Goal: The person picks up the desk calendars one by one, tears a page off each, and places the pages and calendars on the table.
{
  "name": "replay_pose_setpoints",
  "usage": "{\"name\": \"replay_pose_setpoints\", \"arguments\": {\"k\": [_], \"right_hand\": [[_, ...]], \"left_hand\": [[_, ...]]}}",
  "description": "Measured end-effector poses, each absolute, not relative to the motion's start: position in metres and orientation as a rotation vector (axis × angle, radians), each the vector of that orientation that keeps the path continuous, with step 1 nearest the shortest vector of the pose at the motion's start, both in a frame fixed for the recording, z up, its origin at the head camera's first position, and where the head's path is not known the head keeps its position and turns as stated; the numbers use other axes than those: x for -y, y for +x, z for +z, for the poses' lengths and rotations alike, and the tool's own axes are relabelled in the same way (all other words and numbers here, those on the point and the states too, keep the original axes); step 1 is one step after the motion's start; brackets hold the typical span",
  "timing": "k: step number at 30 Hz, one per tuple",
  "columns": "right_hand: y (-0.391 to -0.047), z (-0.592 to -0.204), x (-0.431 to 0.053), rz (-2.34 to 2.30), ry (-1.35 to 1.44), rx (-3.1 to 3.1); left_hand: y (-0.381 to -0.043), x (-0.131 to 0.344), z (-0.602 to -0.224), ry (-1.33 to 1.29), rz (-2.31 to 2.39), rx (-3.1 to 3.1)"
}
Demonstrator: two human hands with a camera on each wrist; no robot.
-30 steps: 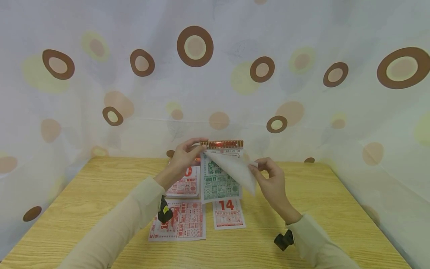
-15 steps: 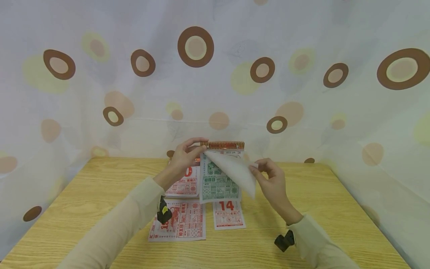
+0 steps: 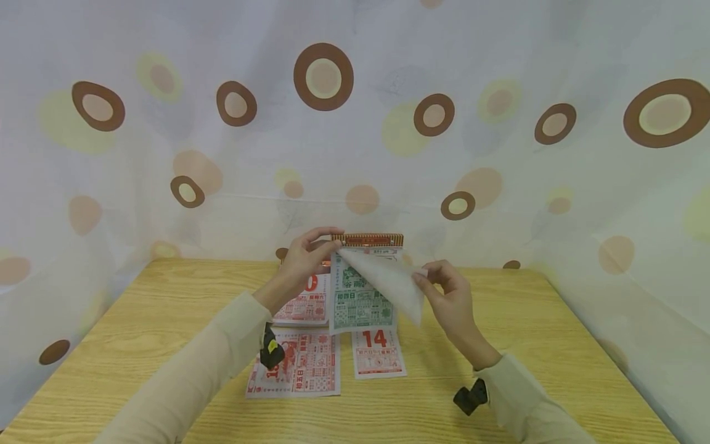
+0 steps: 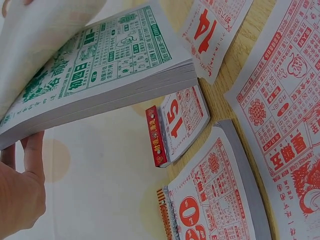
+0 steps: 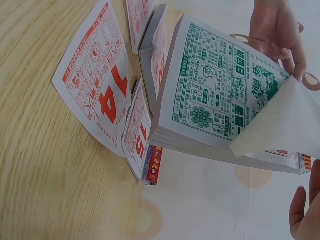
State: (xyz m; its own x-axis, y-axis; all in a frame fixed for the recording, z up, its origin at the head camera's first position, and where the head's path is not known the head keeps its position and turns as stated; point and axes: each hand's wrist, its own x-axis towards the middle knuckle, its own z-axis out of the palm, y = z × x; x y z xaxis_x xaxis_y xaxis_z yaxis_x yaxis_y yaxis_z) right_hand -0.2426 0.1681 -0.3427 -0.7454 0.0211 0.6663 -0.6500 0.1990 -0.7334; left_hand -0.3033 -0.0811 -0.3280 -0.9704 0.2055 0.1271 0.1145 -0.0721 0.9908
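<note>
A thick tear-off calendar (image 3: 363, 311) with green print is held up off the table. My left hand (image 3: 302, 259) grips it at its upper left corner, beside the gold-and-red top band (image 3: 368, 240). With thumb and fingers, my right hand (image 3: 452, 302) pinches the edge of the calendar's top sheet (image 3: 391, 280). That sheet is folded back diagonally, its pale back showing, and still joins the pad near my left thumb. The right wrist view shows the green page (image 5: 215, 80) bared under the lifted sheet (image 5: 285, 120).
Behind the held calendar lies a red-printed calendar (image 3: 310, 308), and a smaller one marked 15 (image 4: 182, 117) shows beside it. Two loose red-printed sheets, a large one (image 3: 313, 376) and one marked 14 (image 3: 379, 364), lie on the wooden table (image 3: 194, 296). A patterned cloth (image 3: 355, 154) hangs behind.
The calendar's top band has tilted and dipped very slightly since the first frame. Both hands keep their hold, and the sheet stays folded back in nearly the same place.
</note>
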Motion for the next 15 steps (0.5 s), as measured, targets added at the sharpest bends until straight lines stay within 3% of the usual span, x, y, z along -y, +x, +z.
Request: {"name": "replay_pose_setpoints", "arguments": {"k": [15], "right_hand": [[-0.252, -0.355, -0.175, 1.767, 0.491, 1.931]], "left_hand": [[-0.304, 0.081, -0.329, 0.371, 2.231, -2.07]]}}
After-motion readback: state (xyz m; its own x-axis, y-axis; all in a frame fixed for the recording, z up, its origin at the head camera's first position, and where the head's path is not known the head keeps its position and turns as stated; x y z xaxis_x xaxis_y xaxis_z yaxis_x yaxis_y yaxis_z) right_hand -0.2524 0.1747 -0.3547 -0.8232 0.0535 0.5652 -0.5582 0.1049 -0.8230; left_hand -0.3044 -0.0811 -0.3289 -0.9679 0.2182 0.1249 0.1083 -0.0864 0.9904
